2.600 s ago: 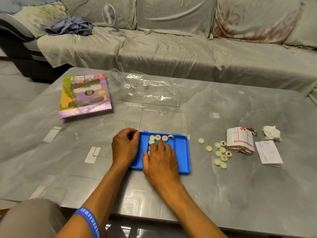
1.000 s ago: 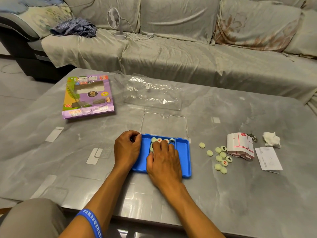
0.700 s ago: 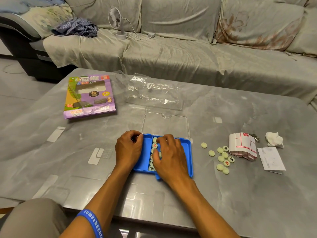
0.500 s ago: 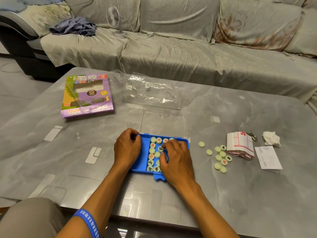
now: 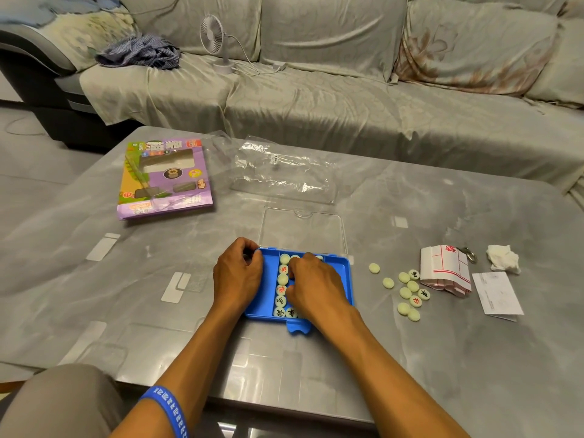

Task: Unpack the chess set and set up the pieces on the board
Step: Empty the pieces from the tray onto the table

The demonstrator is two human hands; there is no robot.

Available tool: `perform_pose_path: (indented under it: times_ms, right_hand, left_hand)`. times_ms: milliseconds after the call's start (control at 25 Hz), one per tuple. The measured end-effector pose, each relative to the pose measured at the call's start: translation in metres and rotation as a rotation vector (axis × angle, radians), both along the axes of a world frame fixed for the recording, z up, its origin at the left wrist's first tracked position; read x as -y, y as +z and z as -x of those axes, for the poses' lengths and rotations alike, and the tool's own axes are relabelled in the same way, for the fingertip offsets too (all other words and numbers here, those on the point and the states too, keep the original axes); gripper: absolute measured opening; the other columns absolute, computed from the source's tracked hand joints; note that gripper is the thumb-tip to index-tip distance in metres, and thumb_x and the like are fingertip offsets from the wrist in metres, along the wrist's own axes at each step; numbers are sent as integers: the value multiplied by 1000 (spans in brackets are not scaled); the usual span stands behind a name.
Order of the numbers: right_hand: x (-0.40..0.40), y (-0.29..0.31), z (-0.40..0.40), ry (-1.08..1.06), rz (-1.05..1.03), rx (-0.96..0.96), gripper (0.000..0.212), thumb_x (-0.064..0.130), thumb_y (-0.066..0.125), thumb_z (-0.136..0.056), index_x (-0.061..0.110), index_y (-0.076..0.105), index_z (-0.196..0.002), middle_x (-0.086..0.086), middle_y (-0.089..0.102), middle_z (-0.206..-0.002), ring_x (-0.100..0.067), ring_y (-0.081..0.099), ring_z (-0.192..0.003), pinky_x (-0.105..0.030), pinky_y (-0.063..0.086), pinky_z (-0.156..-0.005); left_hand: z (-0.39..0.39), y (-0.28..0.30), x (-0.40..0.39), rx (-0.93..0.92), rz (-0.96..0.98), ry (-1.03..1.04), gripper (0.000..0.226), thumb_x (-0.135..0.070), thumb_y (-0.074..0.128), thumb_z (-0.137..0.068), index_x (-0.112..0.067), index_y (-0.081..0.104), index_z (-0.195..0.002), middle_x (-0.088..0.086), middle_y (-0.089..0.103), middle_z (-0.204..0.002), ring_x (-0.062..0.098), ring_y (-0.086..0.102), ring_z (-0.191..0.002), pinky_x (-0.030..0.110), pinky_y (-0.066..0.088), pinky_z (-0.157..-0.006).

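Right hand point(image 5: 316, 287) now curls over pieces point(image 5: 281, 290) at the tray's point(image 5: 343, 273) 3 o'clock; left hand point(image 5: 237, 273) grips its rim; red and black characters show.

Soft, even indoor light, pale glare on the table point(image 5: 410, 358), sharp focus, edges bowed.

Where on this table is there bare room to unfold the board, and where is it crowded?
Bare table lies near the front edge, right of the right hand, below the loose pieces. More lies left of the left hand, below the purple box. Crowded: around the blue tray, folded board and plastic wrap.
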State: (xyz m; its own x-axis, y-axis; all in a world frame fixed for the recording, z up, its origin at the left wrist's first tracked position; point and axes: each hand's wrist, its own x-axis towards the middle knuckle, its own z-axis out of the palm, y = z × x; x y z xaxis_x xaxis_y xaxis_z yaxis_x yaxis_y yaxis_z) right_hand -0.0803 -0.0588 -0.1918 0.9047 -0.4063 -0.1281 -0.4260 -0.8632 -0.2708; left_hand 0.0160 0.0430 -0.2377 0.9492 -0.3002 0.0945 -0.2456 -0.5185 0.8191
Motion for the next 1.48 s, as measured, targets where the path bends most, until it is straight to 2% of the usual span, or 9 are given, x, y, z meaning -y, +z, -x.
perform_pose_path:
  times_ms: [160,360,640,800,1000,1160,1240,1360,1480]
  right_hand:
    - [0,5,-1,-24,-53,-16,18,1,56,-85,8,60,-102,-10,57,-110,-29,60,-95,-34,48,-74]
    - [0,6,4,-77,-123,32,16,2,58,-86,9,63,-99,-8,61,-108,-26,61,-92,-38,54,-79]
    - [-10,5,4,-31,11,14,18,0,56,-88,6,57,-104,-12,53,-115,-31,58,-98,-33,41,-69]
    - [-2,2,6,-120,-128,141,11,5,57,-89,10,62,-98,-7,57,-111,-25,60,-94,-32,49,-73]
    - [65,26,46,-383,-177,458,16,4,64,-76,15,71,-86,1,66,-89,-14,58,-75,-22,39,-64]
    - [122,19,104,-563,-140,98,15,6,64,-82,15,68,-93,-4,67,-91,-19,60,-72,-26,46,-62]
    - [119,14,104,-494,-76,25,19,9,65,-81,17,67,-98,-3,67,-97,-20,60,-82,-31,51,-72]
    - [88,21,79,-173,-28,196,22,16,65,-80,22,65,-101,1,62,-106,-19,59,-92,-31,47,-77]
    - [42,25,51,153,-105,58,30,22,63,-82,28,61,-111,8,59,-114,-13,55,-98,-25,45,-77]
  left_hand:
    - [-1,-1,0,-1,-2,0,10,-28,53,-94,-18,57,-95,-6,61,-87,1,54,-72,14,38,-57]
    - [0,0,-1,-2,2,0,11,-28,53,-94,-18,57,-95,-7,60,-86,2,55,-72,14,38,-57]
    - [0,1,-1,-1,12,4,10,-27,54,-94,-18,58,-96,-5,61,-86,3,56,-73,15,39,-57]
    - [1,1,-1,-6,14,2,12,-27,54,-94,-17,59,-96,-5,62,-86,2,56,-72,12,37,-56]
    - [-2,1,1,-8,10,10,12,-28,55,-94,-17,59,-96,-5,62,-86,4,56,-72,14,36,-55]
    - [-1,-1,2,1,-5,15,11,-28,55,-93,-18,60,-94,-6,61,-86,4,54,-73,15,38,-57]
    - [1,-2,2,-3,-4,17,10,-28,55,-93,-19,60,-93,-6,61,-85,4,55,-73,16,38,-57]
    - [0,-1,2,-2,3,20,10,-28,55,-93,-19,60,-93,-7,61,-85,5,56,-75,16,39,-57]
    - [1,-1,1,-8,0,10,11,-28,55,-94,-18,60,-95,-7,61,-86,3,55,-74,14,38,-57]
